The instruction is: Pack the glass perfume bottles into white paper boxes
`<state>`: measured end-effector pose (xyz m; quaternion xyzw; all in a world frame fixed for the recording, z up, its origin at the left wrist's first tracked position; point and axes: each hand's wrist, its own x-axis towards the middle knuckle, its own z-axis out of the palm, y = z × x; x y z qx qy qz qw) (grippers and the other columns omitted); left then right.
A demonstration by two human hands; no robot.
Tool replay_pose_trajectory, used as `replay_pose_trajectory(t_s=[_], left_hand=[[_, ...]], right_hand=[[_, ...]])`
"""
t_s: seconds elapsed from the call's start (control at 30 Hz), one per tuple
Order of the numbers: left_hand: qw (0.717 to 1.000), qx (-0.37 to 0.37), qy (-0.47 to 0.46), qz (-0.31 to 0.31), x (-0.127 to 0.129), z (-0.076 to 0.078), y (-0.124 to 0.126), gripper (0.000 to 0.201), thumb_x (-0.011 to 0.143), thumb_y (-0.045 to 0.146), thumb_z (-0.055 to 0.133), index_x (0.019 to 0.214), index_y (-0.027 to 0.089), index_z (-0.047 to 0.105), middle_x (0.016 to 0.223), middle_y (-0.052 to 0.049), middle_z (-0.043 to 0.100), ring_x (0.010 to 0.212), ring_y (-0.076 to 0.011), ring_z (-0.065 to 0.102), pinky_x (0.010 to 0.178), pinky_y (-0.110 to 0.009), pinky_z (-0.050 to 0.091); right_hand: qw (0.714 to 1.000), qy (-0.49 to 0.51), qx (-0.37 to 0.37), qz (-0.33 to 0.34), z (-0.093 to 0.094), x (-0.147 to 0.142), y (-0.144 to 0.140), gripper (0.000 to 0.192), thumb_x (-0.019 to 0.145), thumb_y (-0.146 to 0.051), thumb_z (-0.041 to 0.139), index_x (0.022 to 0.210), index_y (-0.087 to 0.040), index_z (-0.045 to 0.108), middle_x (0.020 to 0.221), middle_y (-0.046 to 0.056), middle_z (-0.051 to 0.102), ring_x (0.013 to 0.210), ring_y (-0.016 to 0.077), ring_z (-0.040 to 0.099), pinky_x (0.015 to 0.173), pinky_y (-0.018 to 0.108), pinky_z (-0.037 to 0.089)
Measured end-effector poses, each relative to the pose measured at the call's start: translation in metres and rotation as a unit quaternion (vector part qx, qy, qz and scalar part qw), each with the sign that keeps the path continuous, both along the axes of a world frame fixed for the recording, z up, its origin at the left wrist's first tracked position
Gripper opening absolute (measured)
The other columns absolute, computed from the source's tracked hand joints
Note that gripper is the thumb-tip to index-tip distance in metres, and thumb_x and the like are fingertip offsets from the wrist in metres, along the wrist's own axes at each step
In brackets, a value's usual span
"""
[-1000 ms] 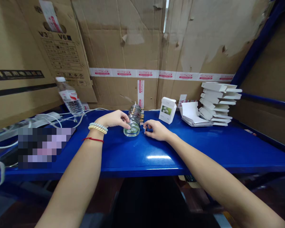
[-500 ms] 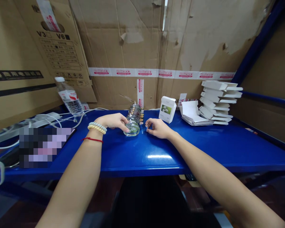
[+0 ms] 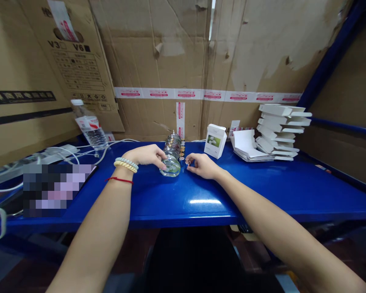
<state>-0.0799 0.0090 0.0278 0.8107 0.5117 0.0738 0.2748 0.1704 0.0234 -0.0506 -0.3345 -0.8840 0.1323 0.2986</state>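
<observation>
1. Left hand (image 3: 148, 155) closed in a grip around the nearest glass bottle (image 3: 170, 167), fingers on its upper part, bottle tilted on the blue table (image 3: 262, 187).
2. Right hand (image 3: 202, 165) pinched shut on a small metal cap (image 3: 188, 162), held just beside the bottle at its 3 o'clock.
3. Held bottle at the near end of a row of glass bottles (image 3: 173, 143) running toward 12 o'clock, small gold caps (image 3: 181, 151) lined along the row's right side.
4. White printed box (image 3: 215, 141) upright at 1 o'clock of the right hand, near it.
5. Flat white cartons (image 3: 279, 131) stacked at 2 o'clock, well apart.
6. Plastic water bottle (image 3: 90, 126) and white cables (image 3: 64, 152) at 10 o'clock of the left hand.
7. Cardboard sheets (image 3: 177, 61) behind the table.
</observation>
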Motion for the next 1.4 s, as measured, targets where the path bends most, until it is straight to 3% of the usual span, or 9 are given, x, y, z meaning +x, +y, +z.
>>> replay_pose_trajectory(t_s=[0.47,0.57,0.7,0.8,0.87,0.93,1.03,1.2,1.4], left_hand=[[1.0,0.0,0.004,-0.023,0.005,0.003,-0.004,0.032,0.054,0.045,0.076,0.069,0.018,0.072,0.055,0.005,0.05,0.055,-0.0093,0.034,0.055,-0.025,0.024],[0.999,-0.011,-0.01,-0.036,0.003,0.001,-0.002,0.029,0.055,0.044,0.075,0.067,0.018,0.07,0.054,0.005,0.048,0.053,-0.0087,0.033,0.054,-0.025,0.023],[0.999,-0.016,-0.019,-0.027,0.003,0.0,-0.001,0.029,0.053,0.042,0.077,0.067,0.017,0.07,0.055,0.005,0.049,0.053,-0.0091,0.035,0.054,-0.025,0.023],[0.999,-0.018,-0.022,-0.017,0.006,0.0,-0.002,0.029,0.052,0.041,0.078,0.068,0.017,0.069,0.056,0.005,0.049,0.054,-0.0093,0.036,0.054,-0.025,0.024],[0.999,-0.021,-0.024,-0.019,0.007,0.0,-0.003,0.028,0.053,0.04,0.077,0.067,0.017,0.069,0.056,0.005,0.05,0.053,-0.0093,0.036,0.054,-0.025,0.024],[0.999,-0.023,-0.024,-0.023,0.008,-0.001,-0.003,0.028,0.054,0.04,0.077,0.069,0.017,0.069,0.056,0.005,0.05,0.054,-0.0094,0.037,0.055,-0.025,0.024],[0.999,-0.024,-0.021,-0.025,0.009,-0.002,-0.002,0.031,0.054,0.041,0.077,0.072,0.017,0.069,0.057,0.005,0.051,0.054,-0.0098,0.038,0.055,-0.025,0.026],[1.0,-0.02,-0.017,-0.017,0.009,-0.004,0.0,0.037,0.052,0.043,0.079,0.076,0.016,0.07,0.058,0.005,0.054,0.055,-0.0103,0.042,0.056,-0.024,0.029],[1.0,-0.014,-0.009,-0.009,0.011,-0.002,-0.002,0.039,0.051,0.045,0.08,0.075,0.016,0.068,0.057,0.004,0.055,0.054,-0.0104,0.044,0.054,-0.024,0.029]], right_hand=[[0.999,0.042,-0.027,-0.005,0.005,0.0,-0.001,0.019,0.073,-0.017,0.066,0.092,-0.016,0.063,0.083,0.001,0.066,0.063,0.0092,0.054,0.067,0.026,0.044],[0.983,0.151,-0.104,-0.027,0.014,0.005,0.002,0.022,0.069,-0.022,0.069,0.089,-0.016,0.063,0.078,0.001,0.066,0.06,0.0096,0.054,0.062,0.026,0.045],[0.936,0.267,-0.226,-0.039,0.022,0.017,0.01,0.034,0.069,-0.032,0.069,0.099,-0.016,0.061,0.074,0.003,0.065,0.054,0.011,0.053,0.046,0.023,0.039],[0.963,0.203,-0.14,-0.11,0.021,0.025,0.013,0.028,0.071,-0.027,0.067,0.097,-0.017,0.064,0.075,0.003,0.066,0.059,0.0123,0.056,0.053,0.025,0.043],[0.981,0.095,-0.051,-0.164,0.017,0.028,0.013,0.019,0.07,-0.023,0.066,0.088,-0.018,0.065,0.077,0.003,0.067,0.067,0.0144,0.059,0.064,0.028,0.046],[0.983,-0.018,-0.016,-0.184,0.013,0.028,0.012,0.016,0.071,-0.021,0.066,0.087,-0.019,0.066,0.079,0.004,0.067,0.073,0.0174,0.061,0.071,0.03,0.046],[0.978,-0.1,0.008,-0.182,0.01,0.025,0.008,0.026,0.073,-0.024,0.065,0.099,-0.018,0.065,0.09,0.009,0.067,0.085,0.0224,0.061,0.076,0.033,0.046],[0.974,-0.083,0.16,-0.14,0.015,0.018,-0.003,0.034,0.077,-0.026,0.063,0.108,-0.015,0.065,0.103,0.013,0.061,0.099,0.0261,0.05,0.09,0.039,0.042],[0.962,-0.205,0.175,-0.039,0.014,-0.005,-0.017,0.026,0.085,-0.032,0.059,0.104,-0.017,0.069,0.101,0.013,0.063,0.098,0.027,0.047,0.083,0.041,0.036]])
